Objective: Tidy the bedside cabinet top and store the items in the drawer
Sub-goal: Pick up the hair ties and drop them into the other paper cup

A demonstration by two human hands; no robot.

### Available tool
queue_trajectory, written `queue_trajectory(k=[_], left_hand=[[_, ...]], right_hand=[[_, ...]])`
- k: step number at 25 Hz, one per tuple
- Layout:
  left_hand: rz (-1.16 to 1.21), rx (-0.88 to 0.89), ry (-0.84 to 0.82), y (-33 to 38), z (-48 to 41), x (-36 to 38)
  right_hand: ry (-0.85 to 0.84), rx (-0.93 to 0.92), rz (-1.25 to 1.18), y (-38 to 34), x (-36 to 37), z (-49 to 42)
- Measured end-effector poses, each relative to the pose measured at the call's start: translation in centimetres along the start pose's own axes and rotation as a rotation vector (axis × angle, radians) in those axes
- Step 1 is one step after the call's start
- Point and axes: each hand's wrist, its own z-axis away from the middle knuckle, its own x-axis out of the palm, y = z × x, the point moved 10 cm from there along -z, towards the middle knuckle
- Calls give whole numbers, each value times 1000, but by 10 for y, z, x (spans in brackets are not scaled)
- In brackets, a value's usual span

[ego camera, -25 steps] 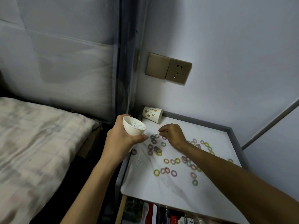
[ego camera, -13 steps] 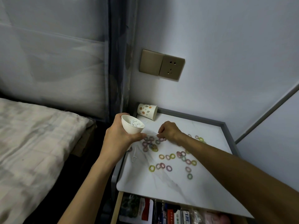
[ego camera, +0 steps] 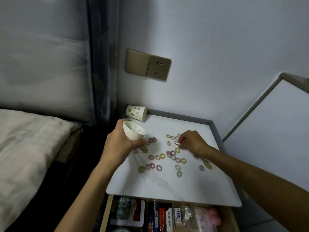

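The white marble cabinet top (ego camera: 167,185) carries several small coloured hair rings (ego camera: 173,156) scattered across its middle. My left hand (ego camera: 122,143) grips a small white bowl (ego camera: 133,133) tilted over the left edge, with pale rings inside. My right hand (ego camera: 192,142) hovers low over the rings at centre right, thumb and finger pinching one small ring (ego camera: 177,143). Below the front edge the drawer (ego camera: 107,213) stands open, packed with boxes and packets.
A patterned paper cup (ego camera: 136,113) lies on its side in the back left corner. A raised grey rim (ego camera: 215,131) borders the back and right. A wall socket (ego camera: 148,65) is above. The bed (ego camera: 25,144) lies to the left.
My right hand moved right, away from the bowl, to the rings at centre right and pinched one. The left hand with the bowl stayed put. The view dropped, showing more of the drawer.
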Motion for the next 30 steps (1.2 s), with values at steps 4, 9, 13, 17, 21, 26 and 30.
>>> queue_trajectory(k=[4,9,13,17,21,26,30], left_hand=[[-31,4,-15,1,1,8],[-15,8,-2,0,0,6],[-1,2,10,-4,-2,3],[-5,2,15,-6,-5,2],[-9,4,5,-4,-5,6],[15,17,25,-2,-5,0],[28,10,80,-5,-7,-15]], right_hand=[[18,39,-53,22,22,16],[118,-10,-117,10,10,6],[86,-84,-62,-5,10,-7],[94,-85,-4,-5,19,-11],[120,-28,111,-4,20,-12],[87,12,273,-6,32,-7],[123,-81,271,-32,15,-12]])
